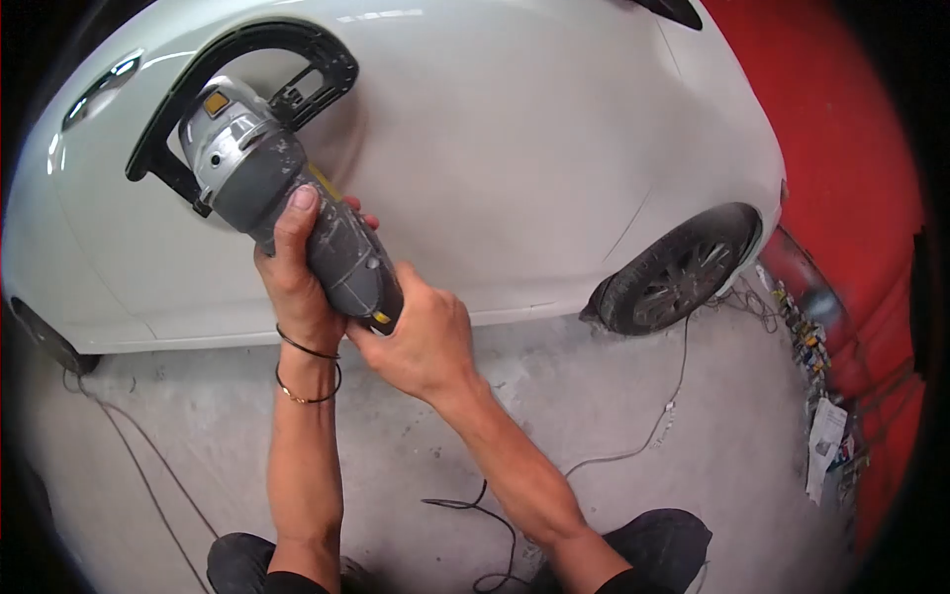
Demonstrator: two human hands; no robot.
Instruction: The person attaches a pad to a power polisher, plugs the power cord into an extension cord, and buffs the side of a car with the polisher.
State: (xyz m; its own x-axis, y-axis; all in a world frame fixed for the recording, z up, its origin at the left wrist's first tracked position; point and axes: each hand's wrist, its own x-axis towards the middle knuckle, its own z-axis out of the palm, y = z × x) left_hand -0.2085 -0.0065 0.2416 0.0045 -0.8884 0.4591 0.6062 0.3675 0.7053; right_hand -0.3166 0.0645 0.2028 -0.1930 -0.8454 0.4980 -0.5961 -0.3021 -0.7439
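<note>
A glossy white car body (554, 168) fills the upper view, its side panels facing the person, above a grey concrete floor (584, 386) and beside a smooth red surface (841, 129) at the far right. A black-tyred wheel with dark spokes (683, 275) shows low on the car's right part. In front of the white side panel is a dark grey power tool with a silver metal head and a black loop-shaped handle (341, 233), tilted with its head up and to the left; whether it touches the paint cannot be told. Both hands are closed around it: the left hand (290, 265) wraps the middle of the body, thumb on top, and the right hand (421, 337) grips the rear end. Thin dark cables (515, 540) lie on the floor. Two thin dark bracelets (309, 399) circle the left wrist.
</note>
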